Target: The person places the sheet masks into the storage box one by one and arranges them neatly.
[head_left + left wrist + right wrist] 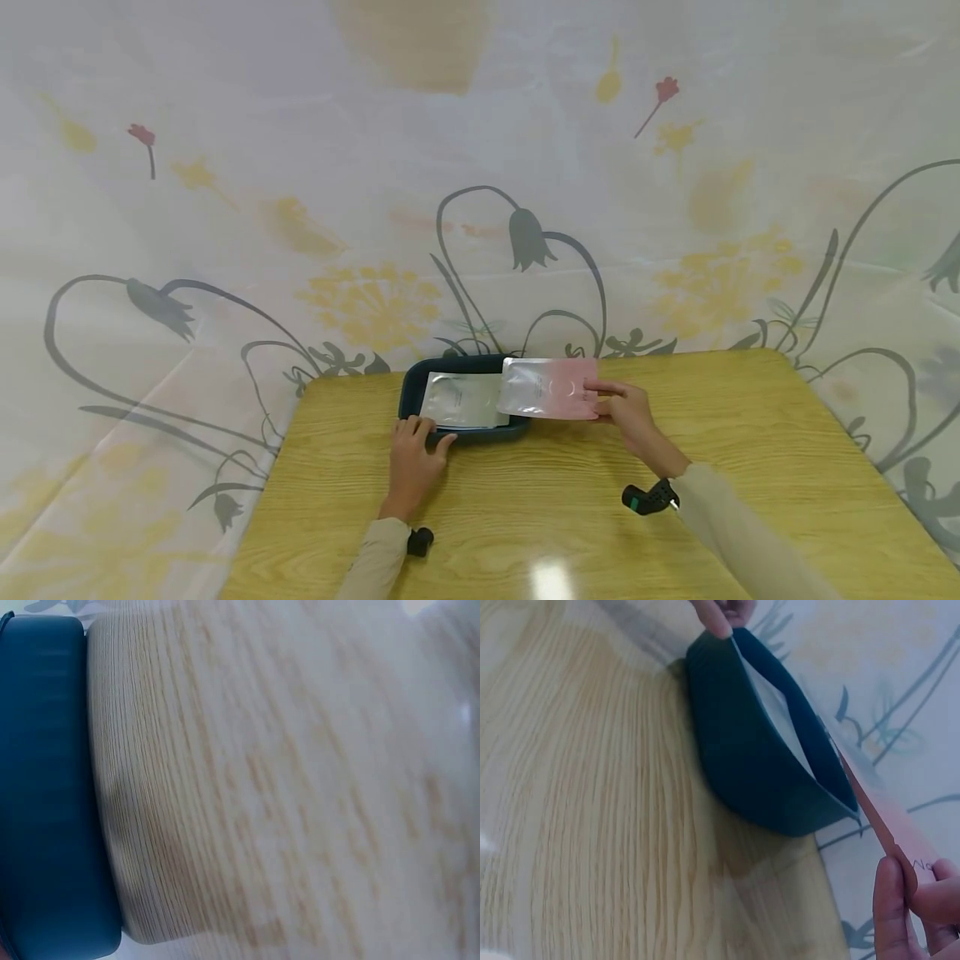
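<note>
My right hand [626,417] pinches the right end of a flat pink and silver foil packet [551,389], with its left end over the right side of a dark teal basin [489,436]. In the right wrist view the packet [879,814] is seen nearly edge-on between thumb and fingers. A silvery pale-green packet [461,400] lies in the basin. At the basin's front left, my left hand [412,467] holds the rim. The left wrist view shows only the basin's outer wall [52,787] and the wood; nearly all of the hand is outside it.
The basin stands at the back of a wood-grain table [540,508]. Right behind the table hangs a pale cloth [300,200] printed with flowers. Each wrist carries a small black camera.
</note>
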Motion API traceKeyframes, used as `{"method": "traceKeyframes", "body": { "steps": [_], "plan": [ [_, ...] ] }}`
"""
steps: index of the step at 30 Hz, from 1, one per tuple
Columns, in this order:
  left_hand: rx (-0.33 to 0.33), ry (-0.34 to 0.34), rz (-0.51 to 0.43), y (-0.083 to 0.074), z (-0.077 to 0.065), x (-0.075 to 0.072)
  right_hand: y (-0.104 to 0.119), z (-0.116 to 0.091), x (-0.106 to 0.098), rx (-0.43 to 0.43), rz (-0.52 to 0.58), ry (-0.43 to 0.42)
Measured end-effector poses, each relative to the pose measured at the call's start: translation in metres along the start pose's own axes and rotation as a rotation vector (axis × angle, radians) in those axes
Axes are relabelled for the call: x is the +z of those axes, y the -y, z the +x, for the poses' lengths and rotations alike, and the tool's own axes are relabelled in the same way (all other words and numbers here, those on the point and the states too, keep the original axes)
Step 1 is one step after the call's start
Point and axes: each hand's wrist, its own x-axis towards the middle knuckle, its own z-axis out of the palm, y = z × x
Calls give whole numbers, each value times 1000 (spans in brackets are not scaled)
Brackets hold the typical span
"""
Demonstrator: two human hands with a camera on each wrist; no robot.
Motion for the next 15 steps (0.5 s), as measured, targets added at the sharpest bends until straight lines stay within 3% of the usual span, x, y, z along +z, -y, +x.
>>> {"method": "traceKeyframes", "body": {
  "steps": [15],
  "plan": [
    [21, -35, -1, 1, 0, 1, 1, 9, 27, 19, 50, 5]
  ]
}}
